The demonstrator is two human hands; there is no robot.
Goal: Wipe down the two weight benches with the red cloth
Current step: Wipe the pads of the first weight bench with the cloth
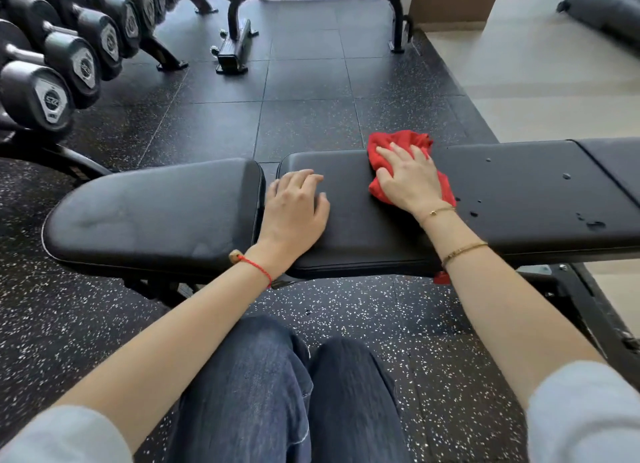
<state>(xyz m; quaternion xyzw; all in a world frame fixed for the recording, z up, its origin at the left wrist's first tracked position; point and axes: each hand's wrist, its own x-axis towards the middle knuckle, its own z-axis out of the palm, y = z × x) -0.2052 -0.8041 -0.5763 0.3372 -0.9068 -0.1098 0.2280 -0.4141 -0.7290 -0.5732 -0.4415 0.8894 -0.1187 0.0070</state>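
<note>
- Jeans [277, 393] fill the bottom of the view, knees toward the bench [363, 248].
- Left hand [294, 210] rests palm-down on the bench pad, fingers loosely spread, holding nothing.
- Right hand [408, 178] presses flat on the red cloth [398, 140], fingers straight.
- Cloth lies bunched on the pad's far edge.
- Droplets [594, 224] dot the pad to the right.
- Dumbbells [52, 95] sit racked far left; a second bench [239, 30] stands beyond.
</note>
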